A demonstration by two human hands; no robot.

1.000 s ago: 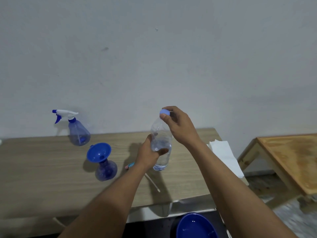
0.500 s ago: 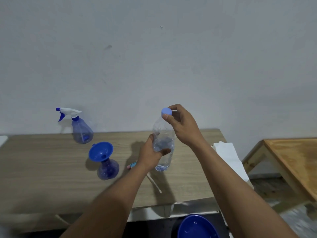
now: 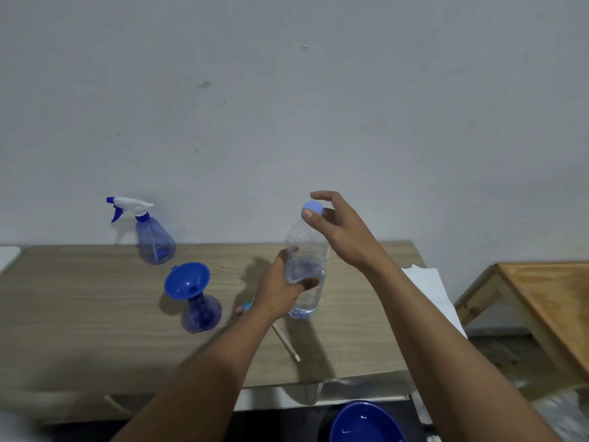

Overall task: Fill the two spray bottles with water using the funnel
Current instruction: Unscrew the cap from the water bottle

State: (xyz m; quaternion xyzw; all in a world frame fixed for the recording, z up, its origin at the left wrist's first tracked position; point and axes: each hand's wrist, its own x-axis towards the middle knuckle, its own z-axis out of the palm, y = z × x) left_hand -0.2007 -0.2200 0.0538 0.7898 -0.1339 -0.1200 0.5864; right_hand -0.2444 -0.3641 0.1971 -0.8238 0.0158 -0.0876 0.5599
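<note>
Right of the funnel (image 3: 186,280), water bottle (image 3: 307,247) upright, cap (image 3: 313,207) skyward; left hand (image 3: 280,291) round its middle; right hand (image 3: 344,231) pinching cap.

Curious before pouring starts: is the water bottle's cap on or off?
On: the light blue cap sits atop the water bottle, pinched by the right hand. Whether it is loosened, cannot tell.

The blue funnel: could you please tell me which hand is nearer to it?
Left. The left hand grips the water bottle just right of the funnel; the right hand pinches the cap, higher and farther right.
</note>
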